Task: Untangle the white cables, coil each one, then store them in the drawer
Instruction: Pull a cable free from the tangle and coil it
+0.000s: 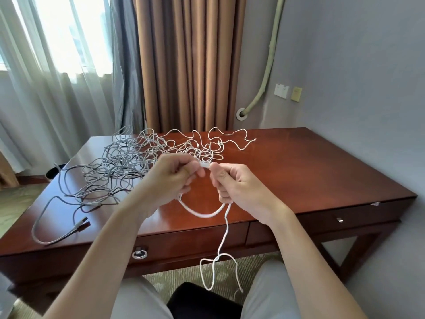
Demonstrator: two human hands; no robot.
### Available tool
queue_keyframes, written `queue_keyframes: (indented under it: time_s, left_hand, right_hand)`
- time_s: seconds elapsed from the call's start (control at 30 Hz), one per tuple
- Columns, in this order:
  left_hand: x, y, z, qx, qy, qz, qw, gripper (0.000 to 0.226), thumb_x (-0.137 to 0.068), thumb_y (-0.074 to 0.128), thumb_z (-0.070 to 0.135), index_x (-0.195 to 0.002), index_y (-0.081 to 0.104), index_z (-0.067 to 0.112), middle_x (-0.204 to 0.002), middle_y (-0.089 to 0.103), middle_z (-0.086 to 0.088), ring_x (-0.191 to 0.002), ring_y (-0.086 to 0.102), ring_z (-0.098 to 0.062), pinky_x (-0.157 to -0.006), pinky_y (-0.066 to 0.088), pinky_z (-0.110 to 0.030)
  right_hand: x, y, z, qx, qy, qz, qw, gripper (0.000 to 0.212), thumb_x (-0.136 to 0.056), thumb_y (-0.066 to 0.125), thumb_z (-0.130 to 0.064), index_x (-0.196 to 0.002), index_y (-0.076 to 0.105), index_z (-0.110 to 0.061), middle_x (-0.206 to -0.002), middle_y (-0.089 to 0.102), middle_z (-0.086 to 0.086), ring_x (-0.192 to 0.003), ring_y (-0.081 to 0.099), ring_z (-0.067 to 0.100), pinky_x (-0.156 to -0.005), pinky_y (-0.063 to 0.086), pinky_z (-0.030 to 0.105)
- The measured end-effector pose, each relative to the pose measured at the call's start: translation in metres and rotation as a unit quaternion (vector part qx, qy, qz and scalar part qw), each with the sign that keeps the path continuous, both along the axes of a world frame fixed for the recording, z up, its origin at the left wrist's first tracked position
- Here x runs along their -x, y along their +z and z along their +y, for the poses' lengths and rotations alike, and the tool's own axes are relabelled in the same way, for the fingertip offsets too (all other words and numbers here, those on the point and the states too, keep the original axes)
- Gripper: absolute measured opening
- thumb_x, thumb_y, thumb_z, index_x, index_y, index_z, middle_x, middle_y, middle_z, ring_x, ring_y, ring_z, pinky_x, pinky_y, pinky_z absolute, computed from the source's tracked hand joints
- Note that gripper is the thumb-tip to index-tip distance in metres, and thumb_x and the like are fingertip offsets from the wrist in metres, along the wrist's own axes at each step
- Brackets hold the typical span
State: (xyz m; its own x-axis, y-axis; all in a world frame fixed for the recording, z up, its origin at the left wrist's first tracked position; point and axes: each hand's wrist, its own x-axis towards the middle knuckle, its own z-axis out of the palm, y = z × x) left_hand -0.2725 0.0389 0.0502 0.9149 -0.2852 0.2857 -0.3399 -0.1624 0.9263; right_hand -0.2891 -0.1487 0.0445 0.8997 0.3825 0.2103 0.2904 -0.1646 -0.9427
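Coiling under way on one white cable (202,212), lifted clear of the tangle and held above the desk's front edge. Best done by keeping each loop the same size, feeding slack from the hanging tail rather than dragging on the heap, and letting the cord twist freely so no kinks set in. Worth freeing the small knot in the dangling part, below the desk (322,171) edge, before it reaches the coil.

Left hand (171,180) raised, palm turned inward, fingers curled and pinching the cable's top end between thumb and forefinger. Right hand (234,184) just beside it, thumb up, fingers closed round the same cable, one loop sagging between the two hands and the tail dropping from the right fist toward the lap.

Remaining white cables (207,143) snarled at the desk's far edge, touching the grey cable heap (108,166) spread toward the far left corner. Drawer (184,245) in the front face closed, ring pull (139,253) near its left end.
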Motion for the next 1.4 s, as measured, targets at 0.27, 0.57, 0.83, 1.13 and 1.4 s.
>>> queue_keyframes:
  time_s: [0.27, 0.57, 0.83, 1.13, 1.4]
  left_hand:
    - [0.004, -0.006, 0.014, 0.114, -0.114, 0.154, 0.975, 0.042, -0.095, 0.050, 0.033, -0.097, 0.069, -0.004, -0.064, 0.052, -0.008, -0.057, 0.048, -0.016, -0.059, 0.052, -0.026]
    - [-0.003, -0.008, 0.012, 0.231, -0.078, 0.096, 0.965, 0.044, -0.100, 0.053, 0.031, -0.058, 0.059, 0.022, -0.056, 0.031, 0.006, -0.048, 0.026, -0.007, -0.046, 0.027, -0.016]
    - [0.001, -0.007, 0.018, 0.029, -0.072, 0.111, 0.991, 0.044, -0.092, 0.053, 0.043, -0.080, 0.066, 0.003, -0.056, 0.025, 0.003, -0.050, 0.022, -0.012, -0.049, 0.024, -0.021]
    - [0.000, 0.002, 0.003, 0.112, 0.020, 0.063, 0.991, 0.046, -0.105, 0.047, 0.026, -0.061, 0.047, 0.013, -0.051, 0.019, 0.004, -0.040, 0.016, -0.010, -0.041, 0.015, -0.022]
    - [0.002, 0.001, -0.019, 0.217, 0.021, 0.021, 0.976, 0.041, -0.106, 0.043, 0.025, -0.068, 0.044, 0.009, -0.050, 0.019, 0.005, -0.036, 0.015, -0.008, -0.041, 0.013, -0.021]
  right_hand:
    - [-0.001, -0.012, -0.003, -0.018, -0.033, -0.018, 0.999, 0.041, -0.107, 0.044, -0.034, -0.074, 0.050, -0.011, -0.054, 0.030, -0.008, -0.048, 0.024, 0.008, -0.051, 0.029, 0.020]
    - [0.002, -0.016, 0.008, -0.117, -0.040, 0.001, 0.992, 0.040, -0.103, 0.044, -0.040, -0.075, 0.050, -0.011, -0.057, 0.030, -0.010, -0.055, 0.030, 0.010, -0.060, 0.036, 0.024]
    - [0.001, -0.016, 0.009, -0.019, -0.057, -0.058, 0.996, 0.042, -0.107, 0.045, -0.034, -0.075, 0.053, -0.008, -0.054, 0.034, -0.014, -0.051, 0.030, 0.007, -0.054, 0.029, 0.019]
    - [0.003, -0.048, 0.022, -0.053, -0.161, 0.032, 0.985, 0.052, -0.092, 0.045, -0.062, -0.098, 0.060, -0.013, -0.076, 0.055, -0.004, -0.066, 0.052, 0.007, -0.063, 0.050, 0.023]
    - [0.003, -0.050, 0.053, -0.258, -0.104, 0.267, 0.923, 0.073, -0.102, 0.032, -0.059, -0.102, 0.069, 0.004, -0.082, 0.070, 0.014, -0.062, 0.058, 0.013, -0.055, 0.039, 0.021]
